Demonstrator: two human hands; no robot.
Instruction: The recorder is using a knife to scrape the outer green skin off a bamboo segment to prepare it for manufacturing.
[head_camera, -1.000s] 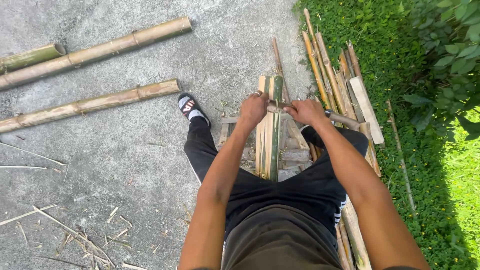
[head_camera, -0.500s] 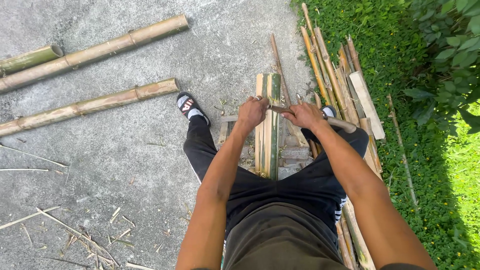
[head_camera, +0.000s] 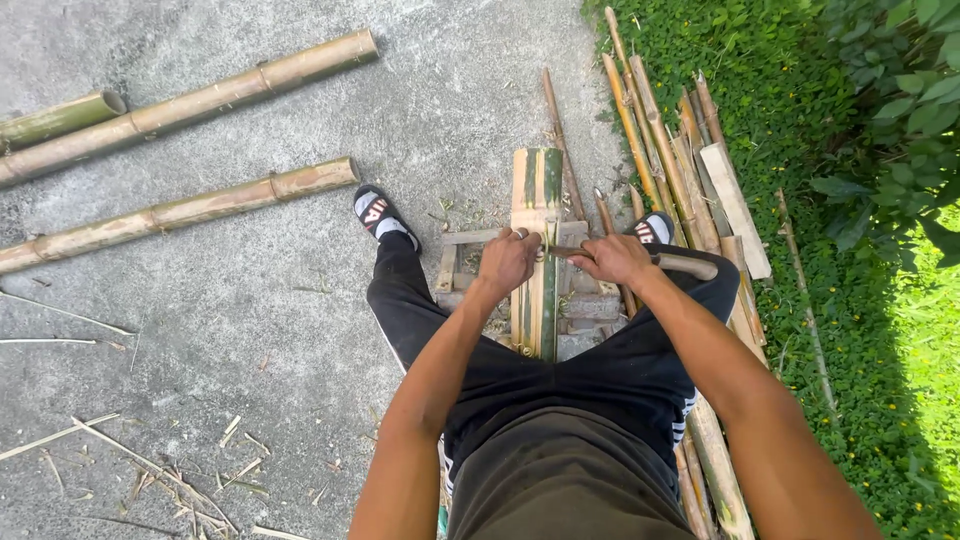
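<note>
Head view, left hand (head_camera: 508, 262) clenched on a split bamboo piece (head_camera: 537, 250), right hand (head_camera: 612, 258) gripping what seems a knife handle (head_camera: 685, 265), blade between the fingers.

Ground: grey concrete floor (head_camera: 250, 260), littered with thin splinters (head_camera: 150, 470).
Upper left: three whole bamboo poles (head_camera: 200, 100), lying apart, roughly parallel.
Right edge: bundle of bamboo slats (head_camera: 690, 170) along the grass (head_camera: 800, 250).
Upper right: leafy shrub (head_camera: 900, 100).
</note>
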